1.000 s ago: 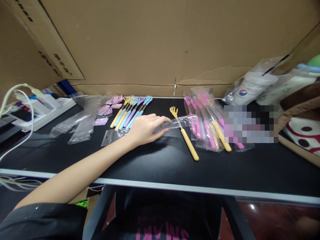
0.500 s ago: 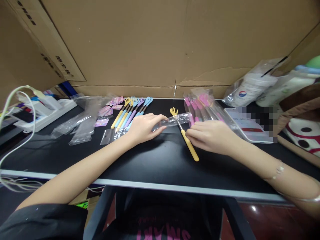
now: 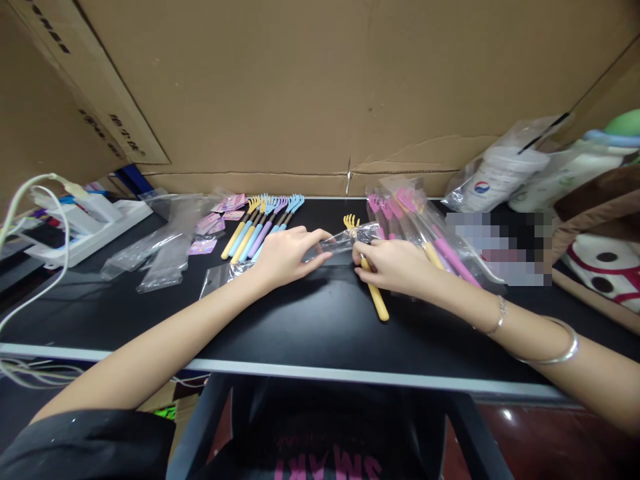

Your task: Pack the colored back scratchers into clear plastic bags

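Note:
My left hand (image 3: 287, 257) holds a clear plastic bag (image 3: 345, 241) between thumb and fingers, its far end stretching toward my right hand. A yellow back scratcher (image 3: 379, 305) slants across the black table with its claw pointing away from me. Closed around the shaft and upper handle of it is my right hand (image 3: 395, 263). The claw shows just beyond the bag's end; whether any of it is inside, I cannot tell. Behind my left hand lies a row of unwrapped back scratchers (image 3: 251, 233) in yellow, blue and purple. To the right are bagged back scratchers (image 3: 440, 243), mostly pink.
Empty plastic bags (image 3: 167, 247) and small pink cards (image 3: 204, 247) lie at the left. Farther left sits a power strip (image 3: 93, 233) with white cables. A bagged cup (image 3: 505, 177) and a partly blurred phone (image 3: 495, 270) are at the right. Cardboard (image 3: 280, 87) walls the back.
My right hand has moved left and up along the yellow back scratcher, which has shifted slightly left. More of the bagged back scratchers shows at the right. My left hand has barely moved.

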A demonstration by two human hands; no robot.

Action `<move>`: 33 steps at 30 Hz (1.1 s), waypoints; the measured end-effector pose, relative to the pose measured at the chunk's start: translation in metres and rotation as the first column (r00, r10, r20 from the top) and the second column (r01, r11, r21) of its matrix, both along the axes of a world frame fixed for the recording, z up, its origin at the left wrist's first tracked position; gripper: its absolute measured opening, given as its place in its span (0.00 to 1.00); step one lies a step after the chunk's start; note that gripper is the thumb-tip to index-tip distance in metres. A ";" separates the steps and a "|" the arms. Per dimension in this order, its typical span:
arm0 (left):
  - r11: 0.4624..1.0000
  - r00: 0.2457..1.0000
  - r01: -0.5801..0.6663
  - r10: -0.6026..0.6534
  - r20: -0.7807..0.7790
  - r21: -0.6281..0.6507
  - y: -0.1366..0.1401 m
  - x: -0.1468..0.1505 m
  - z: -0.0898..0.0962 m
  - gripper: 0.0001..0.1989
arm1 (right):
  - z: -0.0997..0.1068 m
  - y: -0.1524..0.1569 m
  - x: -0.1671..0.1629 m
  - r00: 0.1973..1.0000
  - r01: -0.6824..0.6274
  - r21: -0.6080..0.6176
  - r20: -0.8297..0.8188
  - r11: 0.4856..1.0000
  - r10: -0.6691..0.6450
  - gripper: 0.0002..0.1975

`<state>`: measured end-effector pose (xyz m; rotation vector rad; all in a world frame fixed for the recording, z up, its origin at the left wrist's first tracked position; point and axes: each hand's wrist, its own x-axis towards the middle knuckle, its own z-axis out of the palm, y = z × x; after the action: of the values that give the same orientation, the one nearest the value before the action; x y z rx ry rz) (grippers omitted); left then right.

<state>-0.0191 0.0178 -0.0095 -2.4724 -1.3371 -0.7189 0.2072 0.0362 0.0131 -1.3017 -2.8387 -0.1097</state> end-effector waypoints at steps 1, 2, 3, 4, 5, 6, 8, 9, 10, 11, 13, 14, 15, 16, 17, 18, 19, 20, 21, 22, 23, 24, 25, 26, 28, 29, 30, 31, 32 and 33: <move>1.000 1.000 -0.002 0.002 0.007 -0.002 0.000 0.000 0.000 0.12 | 0.000 0.001 0.001 0.999 0.011 -0.034 -0.045 0.999 -0.013 0.05; 1.000 1.000 -0.005 0.005 0.016 -0.003 0.000 0.000 0.000 0.12 | 0.001 0.002 0.003 0.995 0.022 -0.063 -0.095 0.998 -0.028 0.05; 1.000 1.000 -0.008 0.009 0.025 -0.004 -0.001 0.000 0.000 0.12 | 0.001 0.003 0.005 0.988 0.033 -0.089 -0.149 0.995 -0.046 0.06; 1.000 0.999 -0.011 0.012 0.031 -0.005 -0.001 0.000 0.001 0.12 | 0.002 0.004 0.008 0.977 0.044 -0.112 -0.203 0.993 -0.067 0.05; 1.000 0.999 -0.017 0.017 0.036 -0.004 -0.001 -0.001 0.001 0.12 | 0.003 0.005 0.010 0.962 0.054 -0.133 -0.260 0.990 -0.087 0.05; 1.000 0.999 -0.024 0.024 0.040 -0.004 -0.001 -0.001 0.002 0.12 | 0.004 0.006 0.013 0.941 0.063 -0.156 -0.319 0.986 -0.111 0.05; 0.999 0.998 -0.036 0.036 0.046 -0.003 -0.002 -0.001 0.003 0.12 | 0.008 0.010 0.020 0.880 0.066 -0.224 -0.446 0.972 -0.163 0.05; 0.999 0.998 -0.036 0.036 0.049 -0.004 -0.002 -0.001 0.004 0.11 | 0.010 0.012 0.024 0.835 0.045 -0.278 -0.517 0.960 -0.189 0.05; 0.999 0.998 -0.035 0.035 0.053 -0.004 -0.002 -0.001 0.004 0.11 | 0.012 0.014 0.029 0.781 0.004 -0.343 -0.586 0.939 -0.217 0.06; 0.999 0.998 -0.032 0.033 0.056 -0.003 -0.002 -0.001 0.005 0.11 | 0.014 0.016 0.033 0.725 -0.053 -0.413 -0.642 0.909 -0.249 0.08; 1.000 0.998 -0.024 0.024 0.056 -0.001 -0.003 0.000 0.005 0.11 | 0.016 0.018 0.041 0.620 -0.152 -0.526 -0.710 0.837 -0.334 0.10; 1.000 0.998 -0.022 0.022 0.056 0.001 -0.003 0.000 0.004 0.11 | 0.017 0.019 0.045 0.565 -0.187 -0.567 -0.730 0.802 -0.384 0.10; 1.000 0.998 -0.019 0.019 0.058 0.003 -0.002 0.000 0.004 0.11 | 0.017 0.019 0.048 0.516 -0.212 -0.601 -0.739 0.771 -0.434 0.10; 1.000 0.998 -0.014 0.013 0.062 0.004 -0.002 -0.001 0.003 0.11 | 0.017 0.019 0.050 0.474 -0.229 -0.630 -0.738 0.742 -0.480 0.09; 1.000 0.998 -0.005 0.005 0.069 0.003 -0.002 -0.001 0.002 0.11 | 0.017 0.019 0.051 0.443 -0.239 -0.656 -0.730 0.716 -0.521 0.09; 1.000 0.997 0.004 -0.004 0.077 0.002 -0.002 -0.001 0.002 0.11 | 0.016 0.018 0.052 0.421 -0.250 -0.676 -0.721 0.693 -0.551 0.09; 1.000 0.996 0.012 -0.012 0.087 0.000 -0.002 -0.001 0.002 0.11 | 0.016 0.017 0.053 0.410 -0.263 -0.688 -0.714 0.676 -0.567 0.09; 1.000 0.995 0.021 -0.021 0.095 -0.004 -0.002 -0.001 0.001 0.11 | 0.016 0.017 0.052 0.407 -0.282 -0.693 -0.713 0.664 -0.571 0.08; 1.000 0.994 0.028 -0.027 0.103 -0.008 -0.003 -0.001 0.001 0.11 | 0.015 0.016 0.052 0.413 -0.306 -0.692 -0.715 0.653 -0.564 0.07; 0.999 0.994 0.033 -0.032 0.109 -0.011 -0.003 -0.001 0.001 0.12 | 0.014 0.016 0.052 0.423 -0.334 -0.688 -0.720 0.644 -0.550 0.06; 0.999 0.993 0.035 -0.033 0.112 -0.013 -0.003 -0.001 0.001 0.12 | 0.014 0.016 0.051 0.435 -0.360 -0.683 -0.725 0.636 -0.533 0.06; 0.999 0.993 0.036 -0.034 0.113 -0.015 -0.003 -0.001 0.002 0.12 | 0.013 0.016 0.051 0.443 -0.376 -0.677 -0.731 0.633 -0.519 0.06; 0.999 0.993 0.036 -0.034 0.112 -0.016 -0.003 -0.001 0.002 0.12 | 0.011 0.016 0.051 0.442 -0.381 -0.669 -0.738 0.638 -0.510 0.06; 0.999 0.993 0.036 -0.034 0.109 -0.016 -0.003 -0.001 0.002 0.12 | 0.010 0.016 0.052 0.431 -0.375 -0.657 -0.748 0.654 -0.504 0.06; 0.999 0.994 0.037 -0.036 0.101 -0.013 -0.003 -0.001 0.002 0.11 | 0.008 0.016 0.053 0.418 -0.332 -0.628 -0.767 0.704 -0.487 0.10; 0.999 0.995 0.038 -0.036 0.097 -0.010 -0.003 -0.001 0.002 0.11 | 0.008 0.016 0.053 0.429 -0.305 -0.614 -0.771 0.728 -0.471 0.12; 0.999 0.995 0.038 -0.037 0.092 -0.006 -0.003 -0.001 0.002 0.11 | 0.008 0.016 0.054 0.454 -0.276 -0.605 -0.767 0.747 -0.454 0.13; 0.999 0.996 0.038 -0.038 0.086 -0.002 -0.002 -0.001 0.002 0.12 | 0.008 0.016 0.055 0.488 -0.249 -0.597 -0.758 0.763 -0.433 0.14; 0.999 0.996 0.039 -0.039 0.081 0.002 -0.002 -0.001 0.002 0.12 | 0.009 0.016 0.056 0.521 -0.224 -0.587 -0.747 0.778 -0.414 0.15; 0.999 0.996 0.040 -0.040 0.076 0.008 -0.002 -0.002 0.002 0.12 | 0.011 0.016 0.056 0.548 -0.203 -0.576 -0.737 0.792 -0.395 0.16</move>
<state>-0.0209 0.0159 -0.0080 -2.4966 -1.3122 -0.8339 0.2635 0.0522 0.0237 -1.0992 -1.9322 1.2077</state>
